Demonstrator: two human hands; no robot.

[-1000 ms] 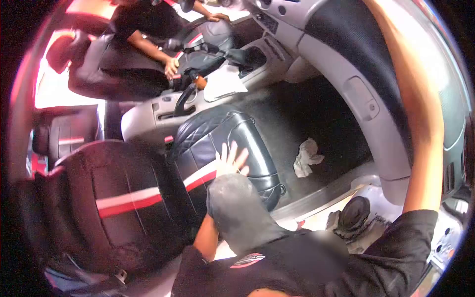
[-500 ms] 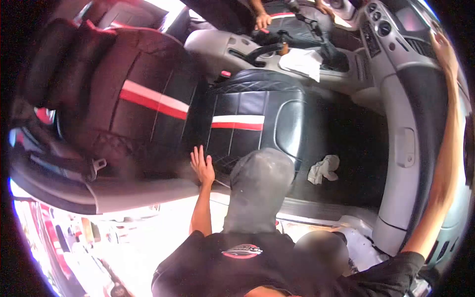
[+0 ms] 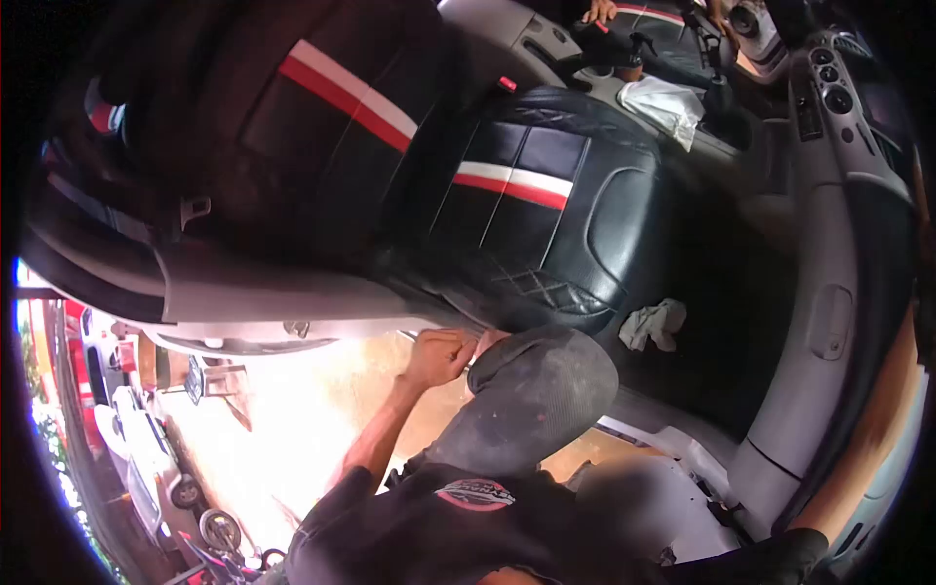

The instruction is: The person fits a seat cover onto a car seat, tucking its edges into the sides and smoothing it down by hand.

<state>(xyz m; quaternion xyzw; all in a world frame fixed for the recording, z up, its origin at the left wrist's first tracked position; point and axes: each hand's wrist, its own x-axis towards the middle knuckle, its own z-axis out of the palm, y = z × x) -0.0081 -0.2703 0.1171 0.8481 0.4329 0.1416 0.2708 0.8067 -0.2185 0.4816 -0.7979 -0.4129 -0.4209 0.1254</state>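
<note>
My left hand (image 3: 439,357) is at the outer lower edge of the black front seat (image 3: 507,195), beside my grey-clothed knee (image 3: 546,390). Its fingers are curled; whatever they may hold is hidden. Along the right edge my right forearm (image 3: 877,439) reaches up past the dashboard, and its hand is out of view. A crumpled whitish cloth (image 3: 653,325) lies on the dark floor in front of the seat.
The grey glovebox panel (image 3: 824,341) curves down the right. White material (image 3: 663,109) lies on the centre console. Another person's hand (image 3: 600,11) shows at the top, near the far seat. Parked vehicles (image 3: 146,458) are outside, lower left.
My left hand has moved from the seat down to its outer edge, and its spread fingers have curled. The view has shifted, and my right hand has left the frame.
</note>
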